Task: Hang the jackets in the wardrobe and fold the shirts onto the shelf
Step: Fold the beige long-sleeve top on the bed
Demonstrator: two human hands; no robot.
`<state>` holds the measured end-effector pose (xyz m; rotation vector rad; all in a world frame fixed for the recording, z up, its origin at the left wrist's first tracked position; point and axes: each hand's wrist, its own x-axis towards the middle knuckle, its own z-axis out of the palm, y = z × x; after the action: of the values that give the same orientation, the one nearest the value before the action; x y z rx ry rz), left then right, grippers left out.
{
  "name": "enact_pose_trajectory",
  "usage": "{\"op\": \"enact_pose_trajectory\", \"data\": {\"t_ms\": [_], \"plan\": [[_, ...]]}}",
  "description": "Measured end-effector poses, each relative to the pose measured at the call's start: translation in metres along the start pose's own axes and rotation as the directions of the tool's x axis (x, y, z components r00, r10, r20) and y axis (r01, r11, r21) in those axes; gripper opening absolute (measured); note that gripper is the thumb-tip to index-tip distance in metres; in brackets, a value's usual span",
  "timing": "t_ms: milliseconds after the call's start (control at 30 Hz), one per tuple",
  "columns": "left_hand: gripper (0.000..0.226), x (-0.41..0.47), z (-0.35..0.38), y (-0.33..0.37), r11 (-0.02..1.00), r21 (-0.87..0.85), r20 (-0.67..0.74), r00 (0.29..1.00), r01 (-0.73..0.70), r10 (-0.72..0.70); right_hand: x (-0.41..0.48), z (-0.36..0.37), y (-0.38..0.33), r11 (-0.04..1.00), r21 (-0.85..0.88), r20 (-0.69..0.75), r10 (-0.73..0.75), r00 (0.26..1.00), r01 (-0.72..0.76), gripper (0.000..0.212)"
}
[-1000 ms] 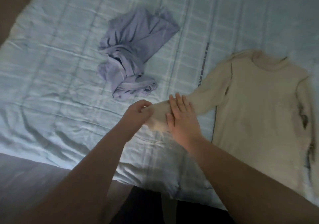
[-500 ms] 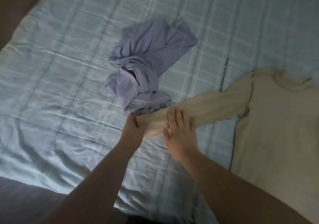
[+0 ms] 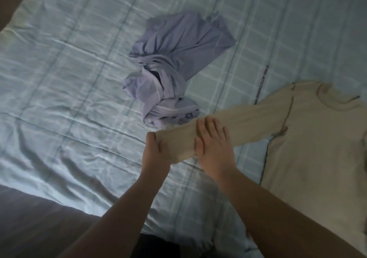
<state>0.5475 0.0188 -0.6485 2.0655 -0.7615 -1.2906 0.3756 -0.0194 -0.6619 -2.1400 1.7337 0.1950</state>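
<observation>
A beige long-sleeved shirt (image 3: 309,138) lies flat on the bed at the right, its left sleeve stretched out toward the middle. My left hand (image 3: 155,152) grips the cuff end of that sleeve, thumb on top. My right hand (image 3: 214,144) lies flat on the sleeve just right of the cuff, fingers straight and pressing it down. A crumpled lilac shirt (image 3: 174,67) sits in a heap just beyond the sleeve, close to the cuff.
The bed is covered by a light blue checked sheet (image 3: 69,79) with many creases. The bed's near edge runs along the lower left, with dark floor (image 3: 29,228) below it. A dark corner shows at the top left.
The sleeve has been pulled out straighter to the left, its cuff now near the lilac shirt. My left hand moved from pinching above to gripping the cuff end; my right hand stays flat on it.
</observation>
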Motion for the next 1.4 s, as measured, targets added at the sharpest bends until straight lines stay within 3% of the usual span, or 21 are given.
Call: {"op": "enact_pose_trajectory", "data": {"t_ms": [200, 400, 500, 567, 600, 633, 700, 767, 833, 967, 1067, 1133, 1200, 1233, 1300, 1400], "plan": [[0.015, -0.006, 0.003, -0.023, 0.995, 0.047, 0.018, 0.996, 0.090, -0.091, -0.002, 0.045, 0.007, 0.993, -0.116, 0.130, 0.009, 0.991, 0.007, 0.066], [0.008, -0.002, 0.004, -0.037, 0.994, 0.041, 0.036, 0.994, 0.097, -0.099, -0.001, 0.066, 0.008, 0.992, -0.123, 0.075, 0.007, 0.997, 0.002, 0.072], [0.012, -0.009, 0.002, -0.026, 0.989, -0.107, 0.048, 0.994, 0.098, -0.093, -0.001, 0.050, 0.007, 0.999, 0.027, 0.046, -0.022, 0.999, 0.020, 0.071], [0.013, -0.015, 0.007, -0.010, 0.960, -0.262, 0.100, 0.992, 0.097, -0.072, -0.007, 0.031, 0.009, 0.958, 0.285, -0.035, -0.029, 0.999, 0.038, 0.061], [0.014, -0.019, 0.012, -0.001, 0.945, -0.317, 0.121, 0.992, 0.082, -0.046, -0.012, 0.017, 0.010, 0.874, 0.485, -0.077, 0.022, 0.997, 0.018, 0.050], [0.017, -0.022, 0.019, 0.009, 0.926, -0.372, 0.145, 0.989, 0.070, -0.016, -0.018, 0.003, 0.012, 0.720, 0.693, -0.060, 0.120, 0.991, -0.045, 0.036], [0.030, -0.030, 0.039, 0.027, 0.891, -0.448, 0.215, 0.976, 0.077, 0.023, -0.029, -0.031, 0.014, 0.273, 0.949, 0.106, 0.201, 0.974, -0.160, 0.017], [0.042, -0.038, 0.067, 0.046, 0.883, -0.464, 0.277, 0.959, 0.075, 0.064, -0.032, -0.052, 0.033, -0.030, 0.970, 0.243, 0.128, 0.962, -0.241, 0.030], [0.041, -0.047, 0.100, 0.067, 0.900, -0.435, 0.319, 0.941, 0.043, 0.109, -0.031, -0.064, 0.065, -0.175, 0.940, 0.313, 0.096, 0.945, -0.293, 0.035], [0.031, -0.068, 0.172, 0.100, 0.923, -0.381, 0.292, 0.941, -0.051, 0.172, -0.030, -0.078, 0.149, -0.065, 0.958, 0.285, 0.205, 0.936, -0.278, 0.025], [0.034, -0.077, 0.221, 0.103, 0.926, -0.015, 0.120, 0.919, -0.377, 0.376, -0.028, -0.094, 0.216, 0.147, 0.947, 0.221, 0.340, 0.914, -0.284, 0.030], [0.039, -0.076, 0.255, 0.102, 0.762, 0.235, 0.125, 0.796, -0.603, 0.592, -0.028, -0.100, 0.261, 0.248, 0.928, 0.164, 0.401, 0.901, -0.279, 0.031], [0.042, -0.069, 0.296, 0.098, 0.548, 0.396, 0.234, 0.658, -0.737, 0.716, -0.031, -0.107, 0.303, 0.217, 0.932, 0.165, 0.460, 0.872, -0.291, 0.035], [0.048, -0.067, 0.317, 0.099, 0.468, 0.471, 0.304, 0.635, -0.748, 0.710, -0.032, -0.109, 0.323, 0.200, 0.934, 0.171, 0.478, 0.861, -0.296, 0.039], [0.061, -0.065, 0.358, 0.100, 0.370, 0.597, 0.414, 0.668, -0.712, 0.618, -0.035, -0.113, 0.363, 0.174, 0.938, 0.181, 0.493, 0.851, -0.300, 0.043], [0.063, -0.061, 0.419, 0.107, 0.254, 0.657, 0.484, 0.655, -0.710, 0.580, -0.037, -0.117, 0.427, 0.170, 0.940, 0.159, 0.551, 0.819, -0.297, 0.037]]}}
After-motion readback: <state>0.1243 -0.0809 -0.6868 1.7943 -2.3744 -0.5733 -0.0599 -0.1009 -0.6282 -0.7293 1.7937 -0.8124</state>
